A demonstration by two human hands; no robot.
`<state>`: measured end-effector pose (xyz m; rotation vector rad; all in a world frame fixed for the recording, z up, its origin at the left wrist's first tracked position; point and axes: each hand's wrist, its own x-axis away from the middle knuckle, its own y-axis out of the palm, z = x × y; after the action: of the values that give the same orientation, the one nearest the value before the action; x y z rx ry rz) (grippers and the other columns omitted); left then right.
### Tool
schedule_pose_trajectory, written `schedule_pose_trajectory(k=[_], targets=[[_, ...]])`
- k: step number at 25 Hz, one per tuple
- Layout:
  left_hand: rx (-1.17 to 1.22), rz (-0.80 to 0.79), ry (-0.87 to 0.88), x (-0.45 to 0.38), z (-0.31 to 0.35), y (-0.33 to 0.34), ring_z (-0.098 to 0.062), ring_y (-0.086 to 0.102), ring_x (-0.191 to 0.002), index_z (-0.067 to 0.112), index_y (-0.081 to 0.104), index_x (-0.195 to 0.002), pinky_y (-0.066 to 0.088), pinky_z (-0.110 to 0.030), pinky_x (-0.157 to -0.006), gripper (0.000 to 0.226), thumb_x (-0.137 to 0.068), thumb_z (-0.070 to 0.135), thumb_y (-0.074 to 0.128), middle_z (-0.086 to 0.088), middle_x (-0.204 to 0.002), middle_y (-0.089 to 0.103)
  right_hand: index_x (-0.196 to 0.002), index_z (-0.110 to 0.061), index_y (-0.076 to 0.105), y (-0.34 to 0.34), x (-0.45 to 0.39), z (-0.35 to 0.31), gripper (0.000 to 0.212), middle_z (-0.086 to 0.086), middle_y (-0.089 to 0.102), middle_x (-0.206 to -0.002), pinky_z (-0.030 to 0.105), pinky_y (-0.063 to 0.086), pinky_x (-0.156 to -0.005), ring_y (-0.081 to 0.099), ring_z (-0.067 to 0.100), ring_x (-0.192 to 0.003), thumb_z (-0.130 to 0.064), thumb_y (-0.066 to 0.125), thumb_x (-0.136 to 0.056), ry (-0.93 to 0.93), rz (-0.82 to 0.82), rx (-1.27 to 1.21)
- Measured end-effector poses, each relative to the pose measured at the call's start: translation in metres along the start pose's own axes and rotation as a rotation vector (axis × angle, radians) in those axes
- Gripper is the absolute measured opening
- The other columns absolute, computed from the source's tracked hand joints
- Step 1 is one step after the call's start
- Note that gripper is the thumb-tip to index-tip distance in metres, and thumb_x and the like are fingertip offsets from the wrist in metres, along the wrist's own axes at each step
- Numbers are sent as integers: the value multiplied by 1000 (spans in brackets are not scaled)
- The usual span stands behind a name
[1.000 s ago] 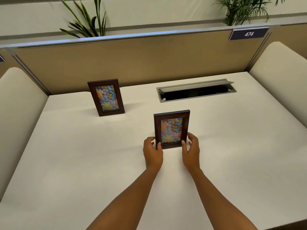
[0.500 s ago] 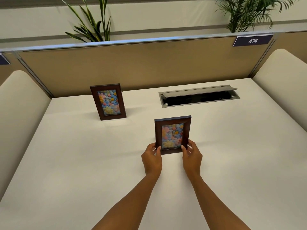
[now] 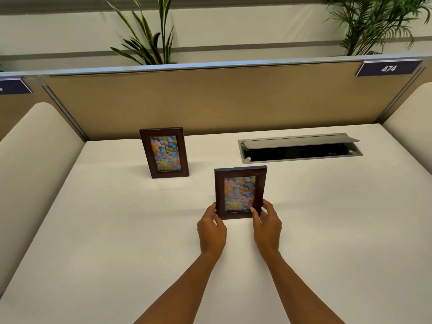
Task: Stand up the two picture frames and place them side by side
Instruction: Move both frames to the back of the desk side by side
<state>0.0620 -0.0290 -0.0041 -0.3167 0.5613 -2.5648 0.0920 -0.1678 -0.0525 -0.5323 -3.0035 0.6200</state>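
Both hands on the near frame (image 3: 240,192), upright mid-desk: left hand (image 3: 212,228) and right hand (image 3: 267,224) pinching its lower side edges, fingers (image 3: 254,212) pressed to the wood. The far frame (image 3: 164,152) stands alone toward the desk (image 3: 93,230) back edge, left of it, well apart

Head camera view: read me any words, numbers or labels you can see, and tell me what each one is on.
"474": white digits on the dark blue sign at the right end of the partition.
A second dark blue sign at the left edge: cut off, unreadable.
The two picture frames show only flowers, no text.
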Motion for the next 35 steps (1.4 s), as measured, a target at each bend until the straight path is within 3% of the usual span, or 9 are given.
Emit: schedule_pose_trajectory(k=[9, 15, 18, 23, 29, 35], targets=[[5, -13, 11, -50, -5, 0, -23, 54, -133, 12, 50, -144, 42, -32, -108, 51, -95, 0, 55, -4, -143, 57, -130, -22, 55, 46, -39, -14, 40, 3, 67, -126, 25, 48, -90, 66, 23, -112, -29, 65, -92, -11, -20, -1], [-31, -60, -14, -57, -20, 4, -24, 47, -139, 17, 39, -148, 37, -33, -112, 66, -89, 3, 63, -3, -150, 49, -128, -20, 56, 71, -53, -24, 38, 5, 68, -123, 32, 51, -94, 66, 25, -111, -31, 64, -92, 17, 25, -7], [-48, -97, -6, -66, -23, 9, -22, 39, -143, 19, 30, -152, 32, -26, -111, 76, -86, 3, 65, -2, -155, 40, -128, -19, 56, 81, -59, -29, 36, 5, 67, -124, 30, 50, -94, 64, 23, -113, -29, 62, -94, 15, 16, -26], [-78, -182, 20, -105, -21, 2, -22, 36, -142, 20, 21, -156, 29, -18, -105, 88, -84, 3, 68, -5, -152, 32, -130, -18, 53, 92, -72, -33, 34, 6, 62, -130, 41, 51, -102, 60, 22, -118, -26, 56, -97, 25, -76, -18], [32, -145, 40, -127, -26, -8, -25, 45, -137, 18, 33, -149, 40, -28, -108, 84, -78, -3, 72, -4, -151, 38, -136, -14, 52, 99, -83, -36, 37, 6, 57, -133, 34, 49, -102, 57, 20, -120, -24, 51, -100, -110, -174, 86], [-29, -159, 64, -129, -25, -7, -26, 47, -134, 19, 30, -152, 47, -41, -108, 87, -79, 2, 73, -5, -153, 33, -139, -12, 49, 108, -92, -37, 38, 10, 54, -132, 29, 48, -100, 56, 21, -120, -16, 47, -101, -127, -157, 158]])
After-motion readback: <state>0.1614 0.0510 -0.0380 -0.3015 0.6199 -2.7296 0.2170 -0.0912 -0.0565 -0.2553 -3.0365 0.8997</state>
